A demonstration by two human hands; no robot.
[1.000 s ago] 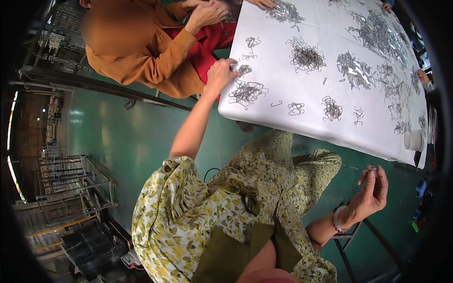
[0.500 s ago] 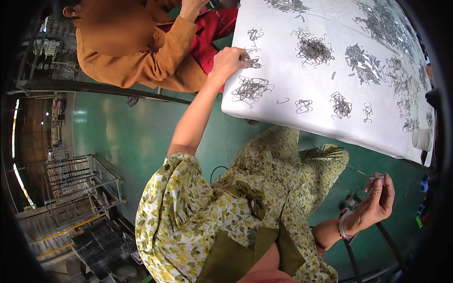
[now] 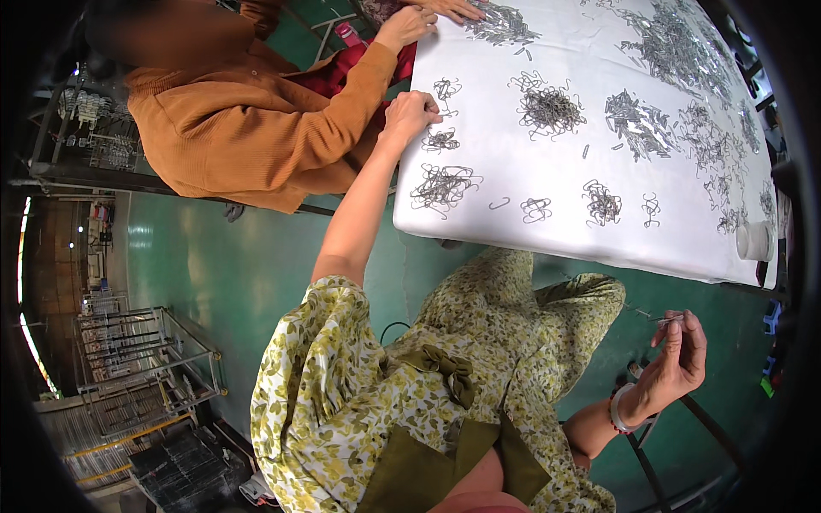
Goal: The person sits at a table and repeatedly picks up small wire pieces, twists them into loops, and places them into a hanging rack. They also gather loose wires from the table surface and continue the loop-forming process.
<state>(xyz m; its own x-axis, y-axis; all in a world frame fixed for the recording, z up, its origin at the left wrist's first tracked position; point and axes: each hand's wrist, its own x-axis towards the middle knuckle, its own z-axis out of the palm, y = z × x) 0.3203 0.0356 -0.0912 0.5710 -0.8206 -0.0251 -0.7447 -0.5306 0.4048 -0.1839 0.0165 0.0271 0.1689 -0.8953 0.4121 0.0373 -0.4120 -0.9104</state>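
My left hand [image 3: 410, 117] is at the left edge of the white-covered table [image 3: 492, 231], fingers pinched with the tips by a wire hook [image 3: 450, 112]. What lies between them is hidden. A small pile of wire hooks [image 3: 440, 139] is just nearer to me, another [image 3: 446, 87] just beyond. Nearer the front corner lies a larger heap of hooks [image 3: 445, 188]. Away from the table, low on the right, my right hand [image 3: 680, 357] pinches a thin metal wire piece [image 3: 670, 319] between thumb and fingers; its exact shape is too small to tell.
A person in a brown jacket [image 3: 256, 128] sits at the left, hands on the table. Several heaps of hooks [image 3: 550, 109] and flat metal pieces [image 3: 637, 124] cover the tabletop. A white cup [image 3: 754, 241] stands at the right corner. Metal racks [image 3: 154, 350] stand far left.
My left hand has shifted off the small pile toward the single hook just beyond it. My right hand stays pinched in nearly the same place. The other person's hands have come over the table.
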